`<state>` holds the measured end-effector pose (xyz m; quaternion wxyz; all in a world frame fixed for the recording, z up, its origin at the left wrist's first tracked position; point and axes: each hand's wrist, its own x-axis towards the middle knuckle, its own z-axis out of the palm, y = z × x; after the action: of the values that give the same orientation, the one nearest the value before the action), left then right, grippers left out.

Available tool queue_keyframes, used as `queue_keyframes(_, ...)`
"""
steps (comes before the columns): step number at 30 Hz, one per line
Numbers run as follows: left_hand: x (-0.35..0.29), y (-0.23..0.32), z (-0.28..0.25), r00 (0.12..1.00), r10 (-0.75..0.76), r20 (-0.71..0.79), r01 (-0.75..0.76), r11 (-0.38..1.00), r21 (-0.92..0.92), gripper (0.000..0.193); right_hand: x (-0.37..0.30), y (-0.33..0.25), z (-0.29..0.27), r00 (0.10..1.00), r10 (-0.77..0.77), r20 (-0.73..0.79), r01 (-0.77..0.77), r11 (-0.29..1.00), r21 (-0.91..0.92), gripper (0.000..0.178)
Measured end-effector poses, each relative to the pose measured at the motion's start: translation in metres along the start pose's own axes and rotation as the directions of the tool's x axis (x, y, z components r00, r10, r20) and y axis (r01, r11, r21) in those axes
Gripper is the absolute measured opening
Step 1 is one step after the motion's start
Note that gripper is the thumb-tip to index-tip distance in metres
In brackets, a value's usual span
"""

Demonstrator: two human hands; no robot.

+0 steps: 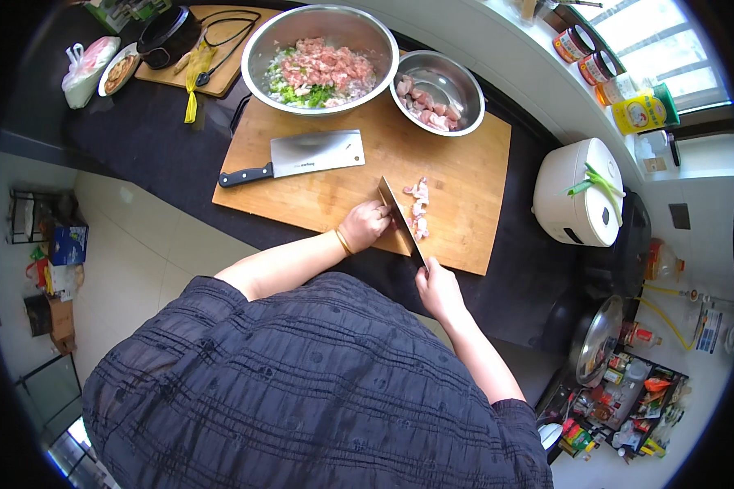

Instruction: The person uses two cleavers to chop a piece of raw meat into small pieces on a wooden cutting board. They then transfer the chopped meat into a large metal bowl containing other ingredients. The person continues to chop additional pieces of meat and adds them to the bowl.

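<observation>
With its blade standing on edge on the wooden cutting board (285,204), a kitchen knife (401,216) is gripped by the handle in my right hand (439,289). My left hand (364,224) is closed at the blade's left side, fingers curled on a bit of raw meat that the knife mostly hides. Cut strips of pale pink meat (418,204) lie right of the blade. Farther back on the board rests a cleaver (316,153) with a black handle pointing left.
Behind are a large steel bowl (254,81) of minced meat and chopped greens and a smaller steel bowl (471,102) of meat chunks. A white rice cooker (575,200) with scallion (599,183) on its lid stands right. Far left are a black pot (167,41) and a plate (106,80).
</observation>
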<state>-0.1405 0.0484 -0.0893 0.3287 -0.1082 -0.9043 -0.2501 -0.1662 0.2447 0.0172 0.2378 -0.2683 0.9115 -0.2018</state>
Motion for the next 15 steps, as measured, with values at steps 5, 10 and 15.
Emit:
queue_keyframes(5,0.000,0.001,0.002,1.000,-0.004,0.011,0.004,1.000,0.008,0.009,0.054,-0.012,0.029,0.942,-0.193,-0.276,0.201,0.980,0.001,0.015)
queue_keyframes(10,0.002,0.003,-0.003,0.999,-0.045,0.020,0.045,0.999,0.001,0.006,0.013,0.000,0.013,0.998,-0.025,-0.052,0.028,0.998,0.051,0.018)
queue_keyframes(15,0.000,0.000,0.000,1.000,-0.022,0.008,0.022,1.000,0.021,0.012,0.009,0.000,0.011,1.000,0.017,-0.021,-0.016,0.999,0.042,0.019)
